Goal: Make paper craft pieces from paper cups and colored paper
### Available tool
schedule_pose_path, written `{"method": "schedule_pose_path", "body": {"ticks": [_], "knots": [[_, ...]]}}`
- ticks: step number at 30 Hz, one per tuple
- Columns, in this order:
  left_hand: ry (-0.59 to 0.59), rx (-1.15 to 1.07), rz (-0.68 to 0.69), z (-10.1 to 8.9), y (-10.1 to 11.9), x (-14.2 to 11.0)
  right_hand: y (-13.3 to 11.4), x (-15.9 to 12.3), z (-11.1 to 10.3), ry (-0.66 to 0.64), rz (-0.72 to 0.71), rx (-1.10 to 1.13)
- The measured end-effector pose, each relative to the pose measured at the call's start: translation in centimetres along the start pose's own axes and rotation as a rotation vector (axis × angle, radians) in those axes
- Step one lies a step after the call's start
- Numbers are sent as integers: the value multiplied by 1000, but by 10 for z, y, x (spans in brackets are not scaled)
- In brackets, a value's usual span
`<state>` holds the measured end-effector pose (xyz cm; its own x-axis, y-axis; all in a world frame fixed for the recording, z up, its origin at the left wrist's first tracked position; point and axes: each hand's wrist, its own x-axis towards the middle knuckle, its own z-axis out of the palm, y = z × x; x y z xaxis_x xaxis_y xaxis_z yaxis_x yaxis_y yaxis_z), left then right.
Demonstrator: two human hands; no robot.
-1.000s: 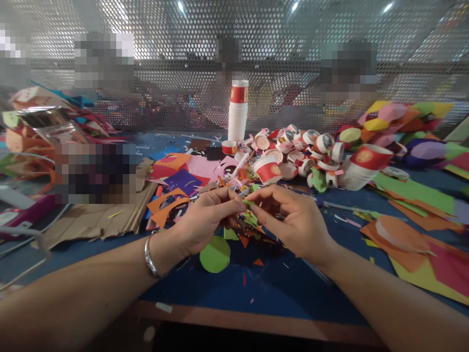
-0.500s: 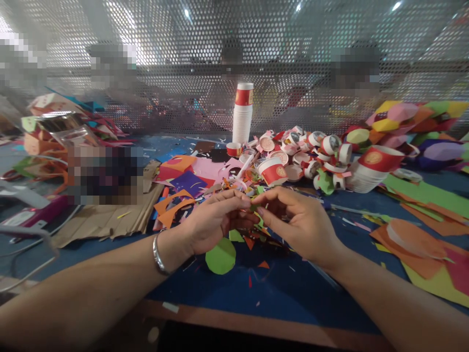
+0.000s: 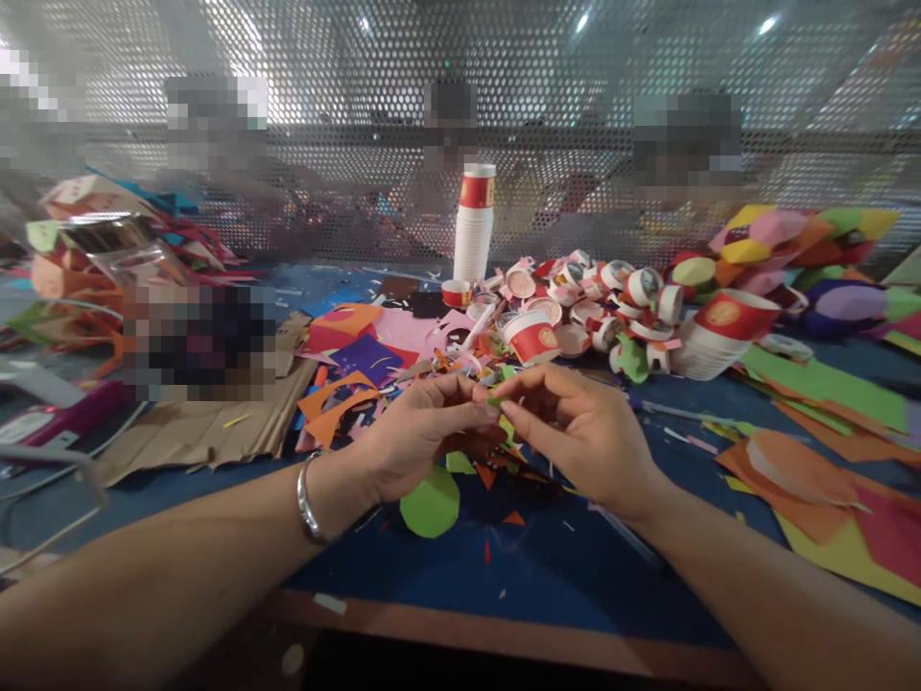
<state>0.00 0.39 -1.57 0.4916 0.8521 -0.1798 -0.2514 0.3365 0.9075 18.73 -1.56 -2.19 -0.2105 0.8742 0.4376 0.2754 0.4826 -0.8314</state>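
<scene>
Head view shows me both hands meeting at the centre of the frame. The left hand [image 3: 407, 437] and the right hand [image 3: 594, 437] are narrowed to a pinch, with a small green piece [image 3: 493, 401] held between their fingertips. Fingers cover most of it, so I can't tell its full shape. Just below, a green paper disc [image 3: 430, 502] lies on the desk [image 3: 504, 600], near loose scraps. Beyond the hands I see a red-and-white cup [image 3: 532, 338] tilted beside a heap of small decorated cups, and a tall cup stack [image 3: 473, 235] upright at upper centre. I judge the step in hand to be close fingertip work on that piece; moving it from here calls for a light, steady pinch from both sides, since it could slip or crease.
</scene>
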Motion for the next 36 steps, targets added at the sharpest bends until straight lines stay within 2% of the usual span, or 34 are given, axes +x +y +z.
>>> {"method": "schedule_pose_path", "body": {"ticks": [4,9,13,22,26,28,32,36], "knots": [[18,68,53,0,-1,1,0,1,0,-22,17,59],[47,331,251,-4,1,2,3,0,0,-57,52,96],[45,446,279,-6,2,1,4,-1,-1,-65,63,79],[58,258,293,3,2,-1,-3,2,-3,-36,86,129],[108,242,288,-1,4,2,-2,1,-7,-49,86,17],[156,230,292,-4,8,5,-2,2,-10,-106,56,-119],[232,180,305,-13,15,10,-2,3,-14,-379,9,-454],[236,129,273,-20,19,13,-3,1,-12,-560,-10,-684]]}}
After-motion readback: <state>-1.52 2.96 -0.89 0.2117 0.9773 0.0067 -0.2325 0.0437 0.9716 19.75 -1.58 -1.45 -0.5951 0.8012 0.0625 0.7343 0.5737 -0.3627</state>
